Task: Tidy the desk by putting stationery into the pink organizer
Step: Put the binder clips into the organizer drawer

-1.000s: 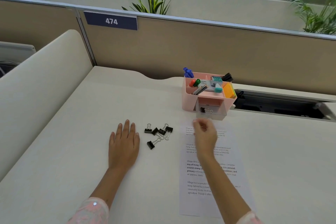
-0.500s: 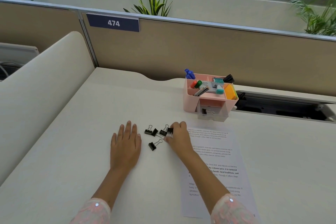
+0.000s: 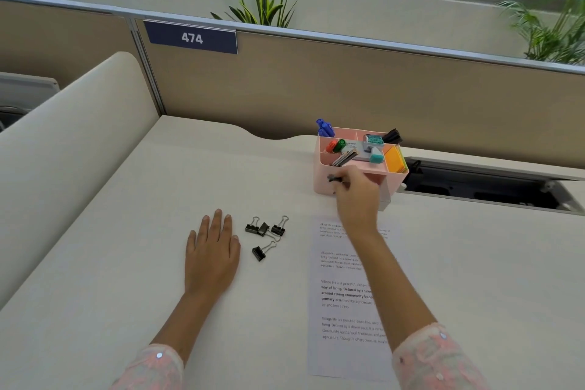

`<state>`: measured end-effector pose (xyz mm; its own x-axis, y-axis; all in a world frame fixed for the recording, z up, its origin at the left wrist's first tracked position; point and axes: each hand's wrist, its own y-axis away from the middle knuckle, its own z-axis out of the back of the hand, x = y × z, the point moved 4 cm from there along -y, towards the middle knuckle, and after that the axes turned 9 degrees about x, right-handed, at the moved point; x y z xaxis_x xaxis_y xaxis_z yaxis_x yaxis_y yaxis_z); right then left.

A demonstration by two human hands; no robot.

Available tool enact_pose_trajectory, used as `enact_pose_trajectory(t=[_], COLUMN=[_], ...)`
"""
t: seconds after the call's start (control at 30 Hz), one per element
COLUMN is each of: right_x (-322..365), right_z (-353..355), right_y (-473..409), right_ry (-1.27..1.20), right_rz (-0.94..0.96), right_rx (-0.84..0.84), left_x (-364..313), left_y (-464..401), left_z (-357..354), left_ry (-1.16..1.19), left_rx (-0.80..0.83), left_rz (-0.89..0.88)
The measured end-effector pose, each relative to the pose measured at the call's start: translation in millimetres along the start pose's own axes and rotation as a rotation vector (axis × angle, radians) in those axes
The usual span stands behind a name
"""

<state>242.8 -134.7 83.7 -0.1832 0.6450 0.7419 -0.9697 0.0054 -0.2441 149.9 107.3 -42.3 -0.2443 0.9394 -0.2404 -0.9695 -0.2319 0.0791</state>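
The binder clip (image 3: 334,179) is pinched in the fingertips of the right hand (image 3: 357,199), held just in front of the pink organizer (image 3: 323,172), against its front left wall. The clip is blurred; its long axis appears roughly level, pointing left of the hand. The organizer stands toward the desk's far edge, right of centre. Its small clear drawer (image 3: 386,198) lies directly to the right of the clip, mostly hidden behind the hand, so whether it stands open cannot be told. The coming move therefore likely calls for a short shift rightward. Four loose clips (image 3: 265,236) remain on the desk (image 3: 126,231) near the left hand (image 3: 211,253), which rests flat, fingers straight, holding nothing. A printed sheet (image 3: 342,310) lies under the right forearm.
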Motion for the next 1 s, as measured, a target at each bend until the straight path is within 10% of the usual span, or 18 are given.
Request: enact_pose_trajectory(t=[0.53, 0.77, 1.0], right_x=[-58, -14, 11], right_z=[29, -1, -92], right_y=[-35, 3, 66], right_ry=[0.224, 0.183, 0.144], right_rz=[-0.307, 0.07, 0.338], right_rx=[0.211, -0.047, 0.501], left_x=[0, -1, -1], left_y=[1, 0, 1], left_z=[2, 2, 4], left_ry=[-0.002, -0.004, -0.007], left_rx=[-0.008, -0.004, -0.007], left_rz=[0.001, 0.003, -0.006])
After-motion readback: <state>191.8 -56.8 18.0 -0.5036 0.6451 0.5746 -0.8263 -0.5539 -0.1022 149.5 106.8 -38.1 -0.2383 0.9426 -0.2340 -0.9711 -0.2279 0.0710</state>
